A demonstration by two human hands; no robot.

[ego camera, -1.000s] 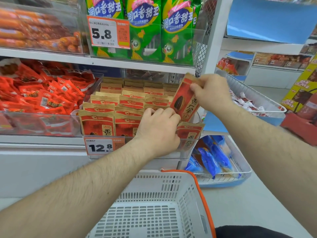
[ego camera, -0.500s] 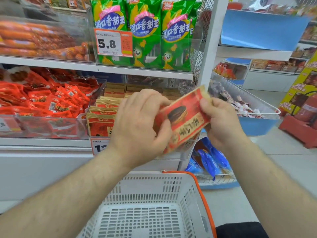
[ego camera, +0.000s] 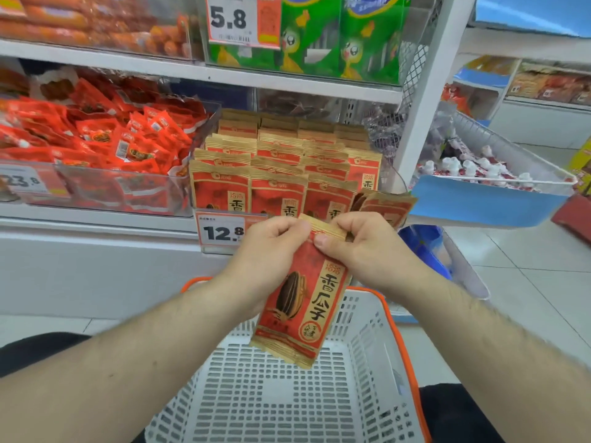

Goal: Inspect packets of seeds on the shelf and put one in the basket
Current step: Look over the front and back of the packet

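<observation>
A red and tan seed packet (ego camera: 299, 302) with a sunflower seed picture hangs upright over the white basket (ego camera: 364, 362). My left hand (ego camera: 268, 247) pinches its top left corner. My right hand (ego camera: 361, 247) pinches its top right corner, thumb on the front. Its lower edge hangs just above the basket's floor, which holds nothing. Behind my hands, several rows of the same seed packets (ego camera: 278, 167) stand in a clear bin on the shelf, above a 12.8 price tag (ego camera: 222, 231).
A bin of red snack packets (ego camera: 96, 145) sits to the left of the seeds. Green packets (ego camera: 339, 36) and sausages fill the shelf above. A white upright (ego camera: 428, 91) stands on the right, with a blue-fronted wire bin (ego camera: 486, 199) past it.
The packet has left the shelf, turned upright and come down over the basket. My left hand went from the shelf packets to the packet's top edge. The view tilted down.
</observation>
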